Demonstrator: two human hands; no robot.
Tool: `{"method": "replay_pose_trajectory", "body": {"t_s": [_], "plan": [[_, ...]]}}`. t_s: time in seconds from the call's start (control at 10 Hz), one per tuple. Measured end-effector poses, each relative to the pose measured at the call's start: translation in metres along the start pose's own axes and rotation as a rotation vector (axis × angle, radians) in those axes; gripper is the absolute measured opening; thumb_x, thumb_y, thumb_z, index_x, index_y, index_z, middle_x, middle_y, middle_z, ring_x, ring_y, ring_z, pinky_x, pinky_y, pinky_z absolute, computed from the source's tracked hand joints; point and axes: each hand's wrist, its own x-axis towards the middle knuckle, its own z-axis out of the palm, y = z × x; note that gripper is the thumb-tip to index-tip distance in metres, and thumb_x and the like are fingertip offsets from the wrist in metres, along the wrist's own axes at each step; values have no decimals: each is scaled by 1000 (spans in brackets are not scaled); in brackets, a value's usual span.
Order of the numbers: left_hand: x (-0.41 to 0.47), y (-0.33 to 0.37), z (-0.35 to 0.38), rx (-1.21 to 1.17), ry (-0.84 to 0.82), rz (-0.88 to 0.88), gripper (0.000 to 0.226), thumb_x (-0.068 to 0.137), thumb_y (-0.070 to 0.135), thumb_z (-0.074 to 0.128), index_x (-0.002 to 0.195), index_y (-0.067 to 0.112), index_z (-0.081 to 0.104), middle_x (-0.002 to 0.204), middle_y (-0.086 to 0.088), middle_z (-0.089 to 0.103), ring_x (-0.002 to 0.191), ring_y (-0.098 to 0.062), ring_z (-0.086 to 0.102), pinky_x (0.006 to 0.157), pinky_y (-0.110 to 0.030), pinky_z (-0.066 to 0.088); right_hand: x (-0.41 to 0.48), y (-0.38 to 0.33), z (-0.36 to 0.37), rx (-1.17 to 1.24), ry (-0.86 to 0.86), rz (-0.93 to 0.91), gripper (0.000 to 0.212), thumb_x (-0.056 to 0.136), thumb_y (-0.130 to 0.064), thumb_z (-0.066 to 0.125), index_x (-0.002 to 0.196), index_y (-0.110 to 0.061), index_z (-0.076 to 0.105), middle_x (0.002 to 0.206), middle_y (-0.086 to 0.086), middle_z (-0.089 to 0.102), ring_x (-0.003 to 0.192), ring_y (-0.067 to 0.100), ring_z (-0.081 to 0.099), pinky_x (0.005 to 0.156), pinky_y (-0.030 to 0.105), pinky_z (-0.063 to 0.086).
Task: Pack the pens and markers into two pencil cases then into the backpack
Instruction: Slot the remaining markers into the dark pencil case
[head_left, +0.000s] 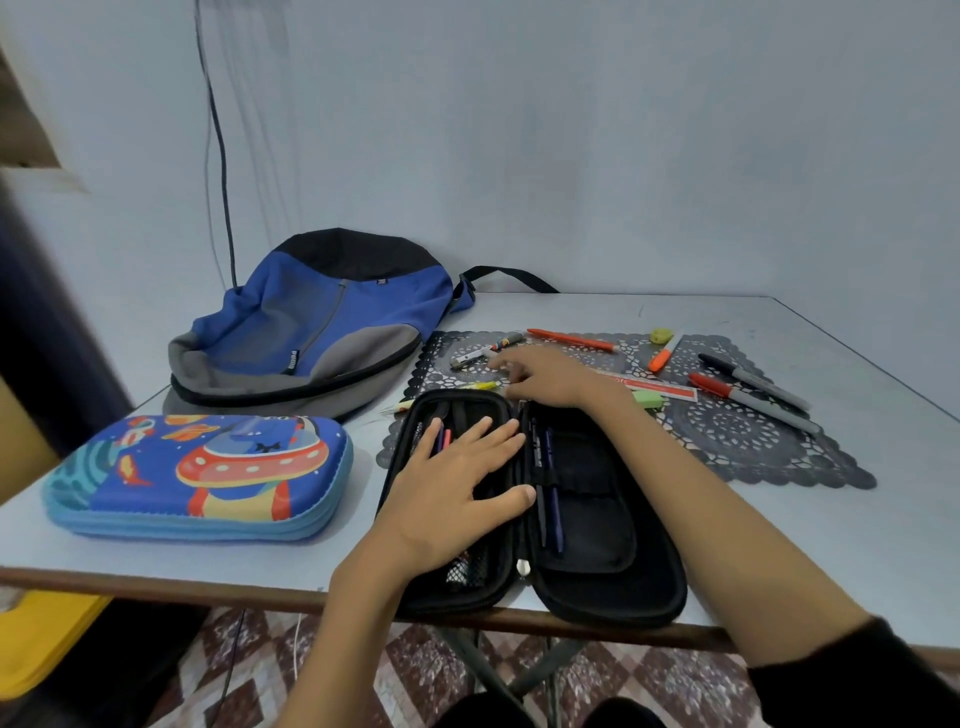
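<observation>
**Left hand pins the open case, right hand reaches for a pen**

Your left hand (457, 483) lies flat, fingers straight and spread, on the left half of the open black pencil case (597, 525) at lower centre. It seems placed to stop the case sliding, since the case's near end sits right at the edge of the table (857, 545). A few pens already lie inside, along the spine.

Your right hand (540, 376) reaches past the case's far end onto the lace mat (753, 436), fingers bent down near a short silver pen (470, 357) at centre frame. The hand is blurred, so I cannot tell whether it holds anything.

Loose on the mat, right of centre, are:
- an orange pen (571, 340)
- an orange highlighter (665, 353)
- a black marker (753, 382)
- a red marker (748, 404)
- a red ruler (657, 387)
- a green eraser (648, 399)

A yellow highlighter (478, 386) lies just beyond the case's far left corner.

The blue cartoon pencil case (197, 473) sits closed at lower left, with the backpack (311, 322) behind it. Your right forearm crosses the case's right half, so you will likely need to draw it back before slotting anything in there.
</observation>
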Motion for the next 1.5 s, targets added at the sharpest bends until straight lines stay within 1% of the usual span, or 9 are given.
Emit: {"method": "replay_pose_trajectory", "body": {"t_s": [0.1,0.2,0.3,0.4,0.6,0.7,0.8,1.2,1.5], "plan": [[1,-2,2,-2,14,14,85,72,77,24,150,43,28,155,32,14,143,14,0,120,-29,-15,5,-2,1,-67,-32,-45,41,95,-26,58,136,-23,54,134,5,58,118,21,55,96,34,42],[2,-3,2,-7,24,18,87,70,78,21,150,43,29,155,33,14,143,15,0,120,-28,-16,7,-3,4,-85,21,-30,25,93,-25,60,118,-24,66,117,0,62,111,17,58,85,30,43],[2,-2,2,-10,30,16,88,70,78,21,150,43,29,153,34,14,142,16,0,119,-27,-16,5,5,9,16,94,-20,11,87,-23,68,97,-20,69,98,-5,65,96,15,62,88,38,50],[1,-3,2,-10,28,14,87,71,79,22,150,43,29,154,34,14,142,16,0,119,-26,-16,-5,14,5,343,208,-23,10,83,-16,73,91,-12,69,93,2,69,82,10,62,79,30,52],[1,-3,2,-21,30,13,85,71,78,23,149,44,30,154,34,15,143,15,1,120,-29,-14,-39,27,-33,1368,367,-29,6,93,-4,58,97,-8,59,91,13,67,73,21,67,58,26,53],[1,-2,2,-16,24,13,85,71,78,23,149,44,29,154,34,14,143,15,1,120,-29,-14,-47,37,-45,1515,517,-16,7,94,-6,56,100,-8,60,91,12,64,68,18,62,56,26,51],[1,-3,2,-22,22,10,85,71,78,23,149,44,29,154,34,14,143,15,1,120,-28,-15,-51,45,-47,1452,471,61,10,95,-7,54,103,-6,62,81,7,67,69,15,61,57,25,51],[1,-3,2,-14,30,11,84,71,78,23,148,45,29,154,34,14,143,16,0,119,-27,-15,-50,27,-37,1023,46,251,18,92,-4,60,109,3,61,93,17,70,73,23,71,62,27,59],[0,-3,1,-25,33,13,83,71,78,24,148,46,29,152,36,14,142,16,1,119,-26,-15,-56,33,-42,955,73,290,15,91,2,59,106,6,61,86,19,69,64,20,72,58,24,59]]}}
